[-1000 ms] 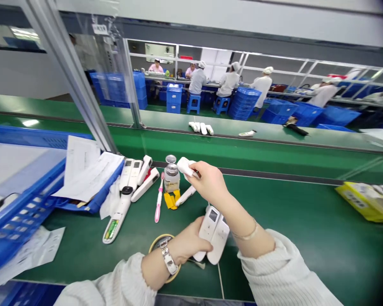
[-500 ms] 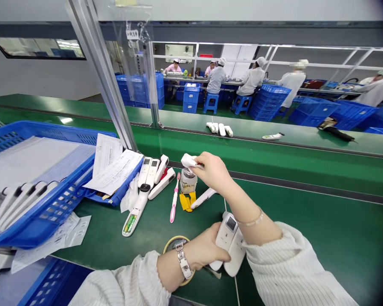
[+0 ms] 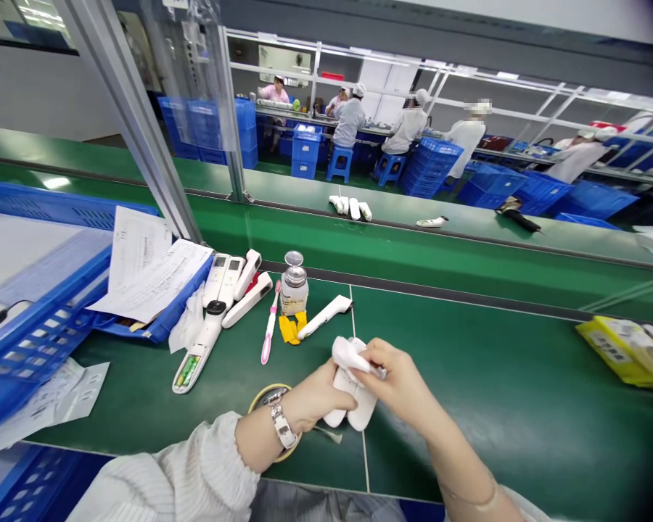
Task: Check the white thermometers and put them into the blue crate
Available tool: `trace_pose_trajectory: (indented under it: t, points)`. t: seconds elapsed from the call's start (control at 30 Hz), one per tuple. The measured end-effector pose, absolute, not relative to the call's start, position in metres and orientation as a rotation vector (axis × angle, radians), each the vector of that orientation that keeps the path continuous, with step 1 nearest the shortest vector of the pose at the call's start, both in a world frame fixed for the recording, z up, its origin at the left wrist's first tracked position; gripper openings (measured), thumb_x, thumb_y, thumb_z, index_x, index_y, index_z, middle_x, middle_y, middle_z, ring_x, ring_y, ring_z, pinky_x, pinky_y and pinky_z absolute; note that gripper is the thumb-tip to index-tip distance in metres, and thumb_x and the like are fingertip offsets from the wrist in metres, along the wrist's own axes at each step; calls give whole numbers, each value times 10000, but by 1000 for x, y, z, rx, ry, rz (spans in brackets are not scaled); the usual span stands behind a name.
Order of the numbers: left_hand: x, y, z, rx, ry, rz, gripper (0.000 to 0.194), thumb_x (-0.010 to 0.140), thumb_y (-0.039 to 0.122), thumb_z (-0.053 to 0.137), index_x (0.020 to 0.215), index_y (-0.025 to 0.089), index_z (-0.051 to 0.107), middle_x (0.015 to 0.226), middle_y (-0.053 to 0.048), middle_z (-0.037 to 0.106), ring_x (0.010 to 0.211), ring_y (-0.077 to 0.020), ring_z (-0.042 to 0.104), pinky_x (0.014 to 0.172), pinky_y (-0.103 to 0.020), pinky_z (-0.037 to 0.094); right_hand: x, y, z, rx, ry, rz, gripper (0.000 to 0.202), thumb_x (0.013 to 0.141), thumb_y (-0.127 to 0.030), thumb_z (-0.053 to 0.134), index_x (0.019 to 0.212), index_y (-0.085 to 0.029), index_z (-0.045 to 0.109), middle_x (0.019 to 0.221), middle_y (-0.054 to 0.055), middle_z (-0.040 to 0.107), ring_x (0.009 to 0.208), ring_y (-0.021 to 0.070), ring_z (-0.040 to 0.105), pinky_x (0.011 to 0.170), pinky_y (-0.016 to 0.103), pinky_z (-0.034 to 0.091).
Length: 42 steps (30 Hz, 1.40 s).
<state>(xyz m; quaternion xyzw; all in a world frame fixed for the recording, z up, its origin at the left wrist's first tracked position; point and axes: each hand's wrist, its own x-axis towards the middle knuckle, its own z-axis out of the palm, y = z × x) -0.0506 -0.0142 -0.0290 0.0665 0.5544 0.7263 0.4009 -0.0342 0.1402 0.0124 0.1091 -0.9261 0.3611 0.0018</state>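
Two white handheld thermometers point(image 3: 362, 412) lie side by side on the green bench, their upper ends covered by my hands. My left hand point(image 3: 316, 397) is closed around them from the left. My right hand point(image 3: 400, 377) pinches a wad of white cloth point(image 3: 347, 354) against their upper part. A small shiny edge shows by its fingers, too little to identify. Behind them stands a clear dispenser bottle point(image 3: 294, 293) with its round metal lid raised. Another white thermometer point(image 3: 326, 316) rests beside it, touching yellow strips point(image 3: 292, 328). A pink-and-white toothbrush point(image 3: 270, 326) lies to the left.
A roll of tape point(image 3: 258, 401) sits under my left wrist. Several thermometers point(image 3: 218, 279) lie farther left, one with batteries exposed point(image 3: 188, 370). Blue baskets point(image 3: 81, 341) with papers point(image 3: 157, 283) fill the left side. A yellow packet point(image 3: 612, 351) is at right. A metal post point(image 3: 125, 109) rises at left.
My right hand has come down from the bottle top, bringing the cloth onto the thermometers in my left hand. The bottle's raised lid now shows. The view has turned rightward.
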Motion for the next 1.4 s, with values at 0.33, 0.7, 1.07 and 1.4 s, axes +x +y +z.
trace_pose_trajectory:
  t: [0.33,0.7,1.07,1.4]
  points:
    - [-51,-15,-33,240,1522,1765,557,559,50,569,1102,138,478,895,-45,606,828,-204,564,704,-300,424,-37,140,-2,355,-2919,818,147,733,-91,525,747,-206,617,750,7,514,738,157,500,623,242,369]
    - [-50,-17,-23,330,1642,1729,610,579,36,556,1166,141,426,1039,-73,593,920,-213,562,795,-326,427,-44,143,4,327,-2923,753,153,721,-94,538,779,-214,613,765,-1,518,745,149,503,620,229,366]
    - [-48,-15,-27,388,1655,1738,610,570,22,536,1159,151,449,1035,-64,597,959,-225,552,837,-340,411,-47,143,5,239,-2878,687,178,697,-93,537,780,-229,616,776,-2,537,732,155,505,605,236,346]
    - [-48,-14,-26,333,1378,2000,643,619,22,571,1213,190,390,1151,-60,566,1037,-211,524,887,-332,391,-11,153,19,312,-2768,894,92,755,-125,523,731,-200,570,726,3,524,696,151,512,621,251,370]
